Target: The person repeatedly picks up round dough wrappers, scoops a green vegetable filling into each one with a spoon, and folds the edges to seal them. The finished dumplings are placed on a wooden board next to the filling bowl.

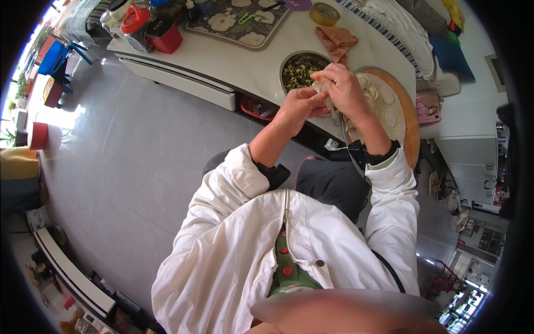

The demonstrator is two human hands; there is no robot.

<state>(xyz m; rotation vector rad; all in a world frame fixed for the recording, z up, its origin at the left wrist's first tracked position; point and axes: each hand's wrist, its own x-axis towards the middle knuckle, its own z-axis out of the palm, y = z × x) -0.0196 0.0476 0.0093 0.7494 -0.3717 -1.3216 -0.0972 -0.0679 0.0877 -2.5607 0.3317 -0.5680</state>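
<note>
My left hand (303, 104) and my right hand (341, 88) meet over the table edge, both pinching one piece of pale dough (320, 87) between their fingers. Just behind them stands a round metal bowl of chopped green filling (301, 71). To the right lies a round wooden board (411, 121) with a floured surface. On it are flat round dough wrappers (390, 117) and a cluster of folded dumplings (368, 89), partly hidden by my right hand. How far the dough in my fingers is folded cannot be seen.
A crumpled brown cloth (337, 40) and a roll of yellow tape (324, 14) lie behind the bowl. A floral tray (238, 21) with a green peeler-like tool (246, 18) is farther left, beside a red container (167, 38) and a red-lidded jar (136, 25). A white adapter (332, 144) hangs below the table edge.
</note>
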